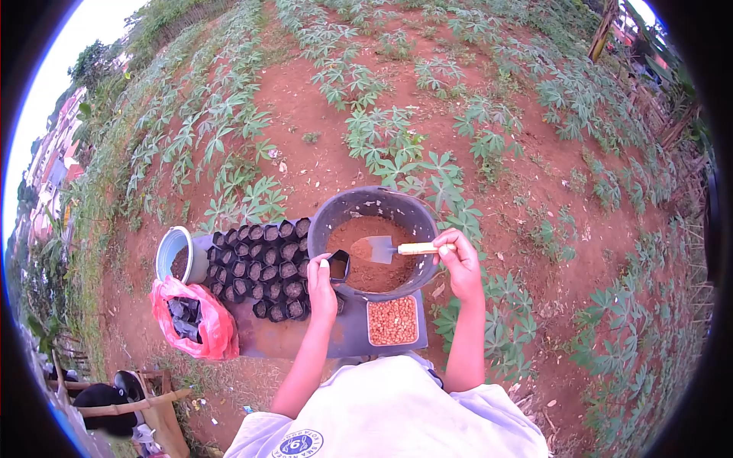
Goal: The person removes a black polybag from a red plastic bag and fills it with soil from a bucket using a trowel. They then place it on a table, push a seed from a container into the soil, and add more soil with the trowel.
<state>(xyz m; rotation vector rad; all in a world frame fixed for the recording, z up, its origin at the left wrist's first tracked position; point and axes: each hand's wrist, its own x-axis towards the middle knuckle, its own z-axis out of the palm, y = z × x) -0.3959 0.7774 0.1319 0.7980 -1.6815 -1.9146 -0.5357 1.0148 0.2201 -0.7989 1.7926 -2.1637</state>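
Observation:
My right hand [458,263] grips the pale handle of a small trowel [380,249]. The trowel's blade, with reddish soil on its tip, is over the soil [374,278] in a large dark bucket [323,217]. My left hand [321,284] holds a black plastic seedling bag [339,264] at the bucket's left rim; brown soil shows in its mouth. Left of that hand, rows of soil-filled black seedling bags [256,271] stand close together on the table. In front of the bucket is a square container of tan seeds or pellets [393,320].
A light blue pail [197,263] with dark soil stands at the table's left end. Beside it, a pink plastic bag [217,324] holds black plastic bags. The table [267,340] stands on red ground among rows of leafy plants [382,137]. A bamboo pole [134,404] is at lower left.

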